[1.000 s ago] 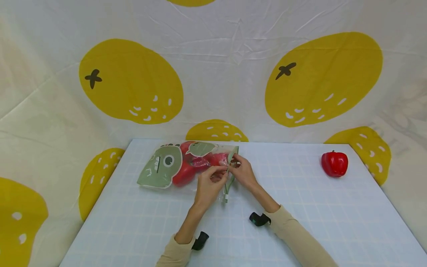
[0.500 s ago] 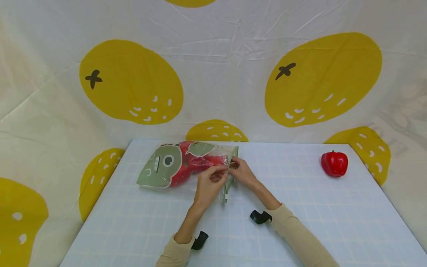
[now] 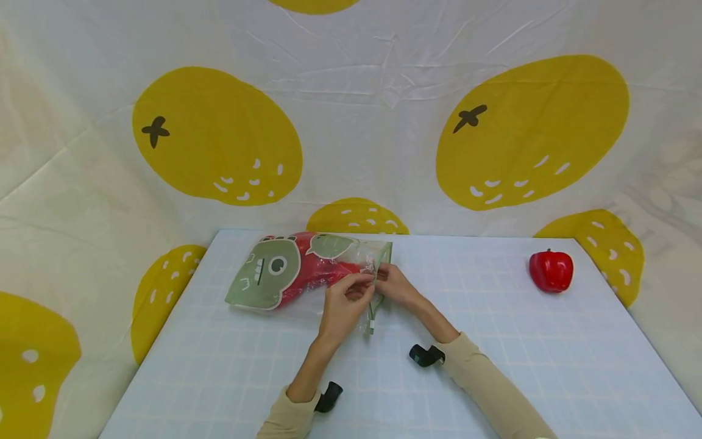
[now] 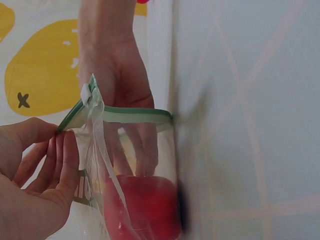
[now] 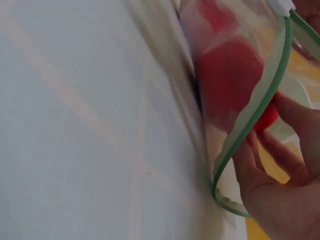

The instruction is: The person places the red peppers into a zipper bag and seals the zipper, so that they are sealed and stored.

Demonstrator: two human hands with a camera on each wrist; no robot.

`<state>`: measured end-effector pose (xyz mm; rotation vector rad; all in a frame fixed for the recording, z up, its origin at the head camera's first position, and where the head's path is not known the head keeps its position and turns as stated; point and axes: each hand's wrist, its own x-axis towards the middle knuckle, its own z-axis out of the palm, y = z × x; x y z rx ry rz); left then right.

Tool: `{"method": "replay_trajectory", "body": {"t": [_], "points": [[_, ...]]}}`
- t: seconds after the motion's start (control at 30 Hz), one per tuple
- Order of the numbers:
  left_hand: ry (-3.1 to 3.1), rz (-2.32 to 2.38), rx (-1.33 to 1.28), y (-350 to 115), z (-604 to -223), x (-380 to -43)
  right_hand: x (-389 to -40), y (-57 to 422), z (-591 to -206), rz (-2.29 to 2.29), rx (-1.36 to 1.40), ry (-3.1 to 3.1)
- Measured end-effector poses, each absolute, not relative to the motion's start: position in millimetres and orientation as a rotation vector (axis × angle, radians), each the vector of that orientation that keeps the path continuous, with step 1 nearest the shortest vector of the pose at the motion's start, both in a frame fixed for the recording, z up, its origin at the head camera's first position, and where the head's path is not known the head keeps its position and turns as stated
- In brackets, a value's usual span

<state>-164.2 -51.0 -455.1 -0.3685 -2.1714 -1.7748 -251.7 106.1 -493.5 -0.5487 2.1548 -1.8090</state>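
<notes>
A clear zip bag point(image 3: 264, 277) with a green creature print lies on the table, its mouth toward the right and several red things inside. My left hand point(image 3: 343, 305) pinches the green zip edge point(image 4: 70, 116) between thumb and fingertips, near the white slider point(image 4: 85, 94). Through the parted mouth reaches my right hand point(image 3: 399, 286). Its fingers point(image 5: 247, 161) extend to the near end of a red pepper-like thing point(image 5: 227, 80) in the bag and touch it. The thumb lies at that thing's side.
A red bell pepper point(image 3: 551, 271) stands at the right rear of the checked table point(image 3: 466, 292). Behind the table hangs a pale cloth point(image 3: 351, 146) with yellow fruit prints. A black wrist camera point(image 3: 329, 397) sits on each sleeve.
My right hand has shifted slightly toward me and left, into the mouth of the bag. The red things inside have moved left and changed position. My left hand stays in place.
</notes>
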Motion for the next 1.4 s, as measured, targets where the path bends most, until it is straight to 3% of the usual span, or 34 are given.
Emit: {"method": "replay_trajectory", "body": {"t": [0.7,1.4], "points": [[-2.228,-1.761,-0.318,-51,-452,-161,-251,111,-490,-1.67,-0.563,2.16],[-2.274,-1.732,-0.302,-51,-452,-160,-248,156,-477,-1.678,-0.556,2.245]]}}
